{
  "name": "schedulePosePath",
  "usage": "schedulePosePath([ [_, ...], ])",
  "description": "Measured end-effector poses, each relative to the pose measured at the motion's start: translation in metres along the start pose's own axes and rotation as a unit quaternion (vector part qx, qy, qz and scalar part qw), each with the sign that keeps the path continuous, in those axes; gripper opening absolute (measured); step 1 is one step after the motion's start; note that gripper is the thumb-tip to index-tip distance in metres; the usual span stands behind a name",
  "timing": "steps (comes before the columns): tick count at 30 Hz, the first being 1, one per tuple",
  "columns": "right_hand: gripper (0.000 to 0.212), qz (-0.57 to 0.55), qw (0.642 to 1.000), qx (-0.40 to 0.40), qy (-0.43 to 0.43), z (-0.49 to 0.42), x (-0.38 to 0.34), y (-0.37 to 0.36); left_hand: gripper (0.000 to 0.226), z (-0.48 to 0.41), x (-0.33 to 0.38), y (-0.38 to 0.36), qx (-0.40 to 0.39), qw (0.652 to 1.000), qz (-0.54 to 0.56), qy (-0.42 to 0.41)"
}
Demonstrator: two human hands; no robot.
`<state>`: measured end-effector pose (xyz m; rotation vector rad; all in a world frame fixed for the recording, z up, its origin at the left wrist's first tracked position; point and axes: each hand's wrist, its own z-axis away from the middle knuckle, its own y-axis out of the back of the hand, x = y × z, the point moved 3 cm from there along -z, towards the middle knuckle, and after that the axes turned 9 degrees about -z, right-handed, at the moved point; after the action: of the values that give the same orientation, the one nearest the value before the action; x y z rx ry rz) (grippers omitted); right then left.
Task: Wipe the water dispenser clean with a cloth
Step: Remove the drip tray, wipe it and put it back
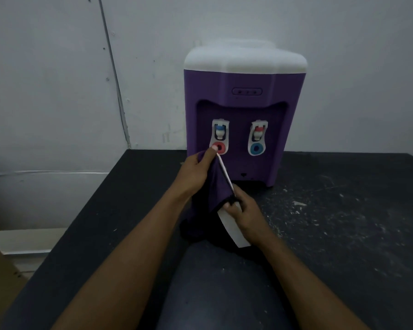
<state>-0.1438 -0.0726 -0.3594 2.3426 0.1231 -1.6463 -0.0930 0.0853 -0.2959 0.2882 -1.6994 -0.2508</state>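
You are at the readying step. The cloth (212,194) is stretched between your two grips at centre frame, in front of the dispenser (243,91), and by my judgement wiping has not yet begun.

Your left grip (199,169) pinches the cloth's upper corner, thumb over it, just before the left tap (221,136). Your right grip (244,211), lower and to the right, pinches the cloth's lower edge with curled fingers. A white strip (235,231) hangs below it, and I cannot tell whether it belongs to the cloth.

The dispenser stands upright at the back of the counter (343,222), in the upper centre of the frame.

Next, you need to bunch the cloth into one grip and press it flat to the dispenser's front or top.

Count: two grips, one cloth, one dispenser, two taps including the right tap (258,139), and three dots on the panel (247,91).
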Motion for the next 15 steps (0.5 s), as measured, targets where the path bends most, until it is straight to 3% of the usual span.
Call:
schedulePosePath([
  [7, 0.076, 0.126, 0.989, -0.071, 0.009, -0.006, -0.006, 0.011, 0.049, -0.003, -0.016, 0.019, -0.041, 0.983, -0.181, -0.010],
  [15, 0.087, 0.280, 0.956, -0.082, 0.035, -0.012, -0.010, 0.015, 0.057, 0.000, -0.037, 0.012, 0.038, 0.982, -0.181, 0.025],
])
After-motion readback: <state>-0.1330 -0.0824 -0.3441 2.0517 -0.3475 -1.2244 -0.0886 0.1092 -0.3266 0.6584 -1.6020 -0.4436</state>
